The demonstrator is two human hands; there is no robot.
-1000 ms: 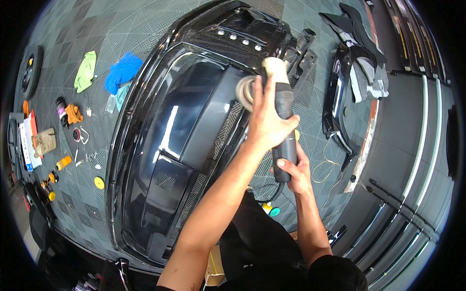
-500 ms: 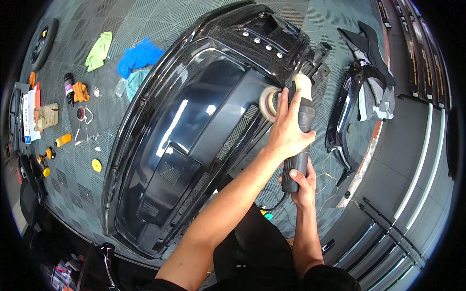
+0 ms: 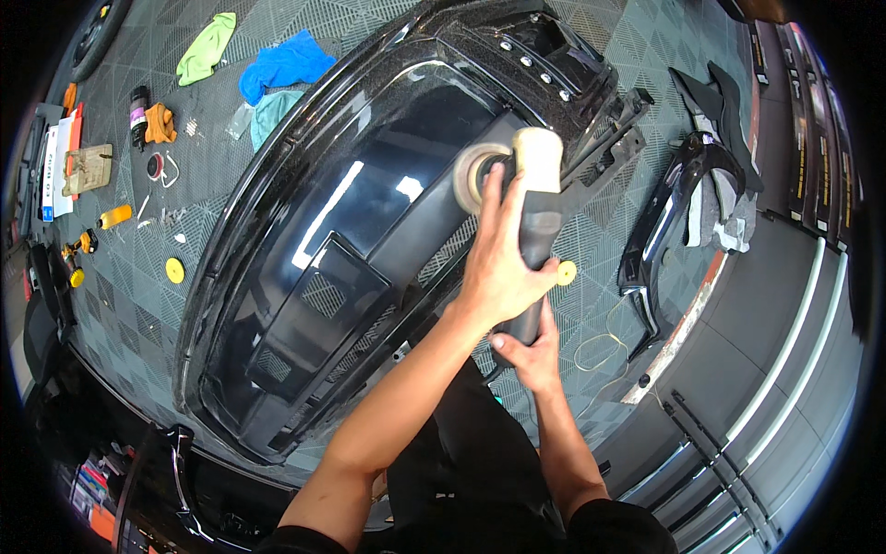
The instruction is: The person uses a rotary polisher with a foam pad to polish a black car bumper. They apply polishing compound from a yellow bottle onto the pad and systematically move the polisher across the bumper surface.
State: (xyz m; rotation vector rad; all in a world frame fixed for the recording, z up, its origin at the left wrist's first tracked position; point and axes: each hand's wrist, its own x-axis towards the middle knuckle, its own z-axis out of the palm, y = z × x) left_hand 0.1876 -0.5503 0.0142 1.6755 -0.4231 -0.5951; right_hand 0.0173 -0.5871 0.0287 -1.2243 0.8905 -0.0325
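A black polisher (image 3: 540,222) with a cream-coloured front housing is held in both my hands. My left hand (image 3: 498,268) wraps its front part from above, fingers stretched along the side near the head. Farther back, my right hand (image 3: 533,355) grips the rear body, partly hidden by it. The polisher's round pale pad (image 3: 471,180), slightly blurred, is over the dull strip along the right side of a glossy black car bumper (image 3: 388,134). Whether the pad touches the surface cannot be made out. The cord drops from the rear end toward my legs.
Green (image 3: 207,48), blue (image 3: 284,69) and teal cloths lie left of the bumper, near a dark bottle (image 3: 138,117) and an orange cloth (image 3: 160,123). A yellow disc (image 3: 567,271) shows right of the polisher. Another glossy black car part (image 3: 651,217) lies farther right.
The polisher and both hands have moved left, bringing the pad farther onto the bumper. The yellow disc right of the polisher has come into sight. My view has shifted slightly.
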